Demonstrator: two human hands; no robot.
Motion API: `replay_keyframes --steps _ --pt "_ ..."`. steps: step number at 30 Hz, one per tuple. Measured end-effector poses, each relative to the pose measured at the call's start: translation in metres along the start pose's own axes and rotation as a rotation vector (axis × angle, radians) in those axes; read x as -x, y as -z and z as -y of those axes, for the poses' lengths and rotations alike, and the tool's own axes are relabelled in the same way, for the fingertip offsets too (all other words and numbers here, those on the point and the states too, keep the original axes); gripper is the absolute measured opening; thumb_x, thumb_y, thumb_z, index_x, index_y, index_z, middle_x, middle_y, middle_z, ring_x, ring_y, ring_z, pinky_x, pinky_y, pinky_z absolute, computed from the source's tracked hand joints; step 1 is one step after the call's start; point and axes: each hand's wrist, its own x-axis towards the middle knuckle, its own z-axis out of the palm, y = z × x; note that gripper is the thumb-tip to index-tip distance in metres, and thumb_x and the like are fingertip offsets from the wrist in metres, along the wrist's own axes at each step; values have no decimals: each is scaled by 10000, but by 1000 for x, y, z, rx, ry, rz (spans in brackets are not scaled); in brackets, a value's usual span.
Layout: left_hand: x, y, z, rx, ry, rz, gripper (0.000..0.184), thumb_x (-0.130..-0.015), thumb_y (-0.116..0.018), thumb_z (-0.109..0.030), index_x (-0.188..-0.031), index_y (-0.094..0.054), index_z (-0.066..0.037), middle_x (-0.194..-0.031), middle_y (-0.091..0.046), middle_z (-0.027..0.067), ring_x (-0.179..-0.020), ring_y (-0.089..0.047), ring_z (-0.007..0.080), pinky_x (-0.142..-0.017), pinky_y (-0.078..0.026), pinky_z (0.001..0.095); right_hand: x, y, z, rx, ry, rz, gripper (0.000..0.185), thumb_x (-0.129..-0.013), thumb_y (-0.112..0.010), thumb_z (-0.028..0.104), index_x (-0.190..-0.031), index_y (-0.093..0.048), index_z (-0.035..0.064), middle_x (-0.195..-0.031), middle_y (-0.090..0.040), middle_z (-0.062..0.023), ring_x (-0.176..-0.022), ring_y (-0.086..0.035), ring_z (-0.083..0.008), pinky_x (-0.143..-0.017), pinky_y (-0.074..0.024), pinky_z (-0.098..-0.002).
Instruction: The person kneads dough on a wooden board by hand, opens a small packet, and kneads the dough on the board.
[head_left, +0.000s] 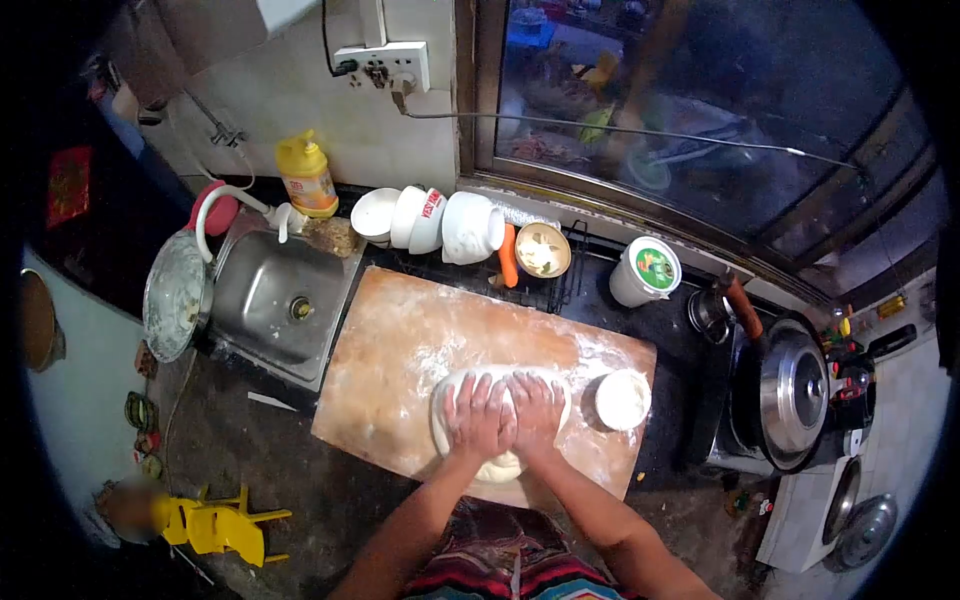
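A large round piece of pale dough (492,467) lies on a floured wooden board (400,320). My left hand (480,415) rests on the left part of the dough, palm down, its fingers stretched forward and slightly apart. Beside it my right hand (534,408) presses on the dough's right part, fingers extended. The two hands touch or nearly touch at the thumbs. To the right of the dough, a small white bowl of flour (622,400) stands on the board.
A steel sink (270,290) lies left of the board. Behind it stand white bowls (472,228), a carrot (508,256), a small bowl (542,250) and a white tub (645,271). A lidded pot (793,393) sits on the stove at right; yellow chairs (225,527) stand lower left.
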Motion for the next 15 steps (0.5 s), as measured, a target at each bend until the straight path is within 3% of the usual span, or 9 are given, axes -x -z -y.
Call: replay_keyframes --steps 2,4,5,8,9,12,14,15 --pt "-32 -16 18 18 25 24 471 -858 -538 -379 -1188 -620 -53 -1296 -554 167 -1249 -469 389 -1067 -272 615 -34 -17 -7 -29 -37 -39 408 -827 -568 324 -1190 -636 151 -1238 -594 -69 -1190 -513 -262 -1078 -265 -517" --pt "-69 -27 32 17 34 2 428 -839 -559 -355 -1124 -639 -46 -1173 -609 167 -1121 -534 378 -1003 -346 568 -69 -29 -13 -60 -40 -96 368 -835 -564 312 -1154 -649 150 -1161 -617 -83 -1121 -543 -277 -1039 -307 -511" --pt "-82 -34 39 52 45 8 424 -833 -564 -350 -1117 -640 -46 -1150 -616 164 -1092 -544 373 -985 -361 556 -88 -30 -14 -57 -19 -136 292 -853 -561 301 -1061 -665 125 -1003 -642 -102 -968 -579 -301 -942 -362 -497" --pt "-118 -54 65 75 39 5 361 -823 -570 -348 -1005 -650 -48 -1024 -636 148 -958 -574 357 -863 -422 511 -122 -57 -31 -57 -83 -130 257 -885 -542 304 -976 -670 101 -910 -645 -117 -873 -584 -311 -872 -373 -483" --pt "-126 -63 73 88 59 31 344 -827 -566 -348 -979 -650 -50 -1003 -639 144 -942 -579 355 -847 -429 507 -139 -58 -30 22 -42 -241 256 -920 -501 284 -862 -662 93 -830 -652 -116 -792 -601 -313 -808 -381 -472" --pt "-146 -85 86 92 82 37 283 -882 -518 -317 -904 -659 -72 -900 -653 143 -862 -606 345 -793 -455 479 -170 -62 -34 -10 -116 -38 274 -937 -472 258 -795 -644 98 -786 -651 -103 -744 -608 -308 -772 -394 -456" --pt "-153 -79 84 77 106 109 281 -909 -492 -307 -904 -673 -91 -876 -655 150 -852 -617 342 -804 -463 470 -173 -63 -34 175 -38 -45 267 -942 -445 214 -781 -616 89 -742 -646 -62 -697 -623 -280 -687 -408 -420" --pt "-153 -75 83 -13 73 278 366 -940 -441 -328 -923 -697 -66 -925 -676 181 -900 -631 369 -820 -469 487 -171 -46 -25 210 -48 115 253 -946 -463 243 -900 -647 74 -824 -655 -113 -783 -630 -305 -741 -430 -444"
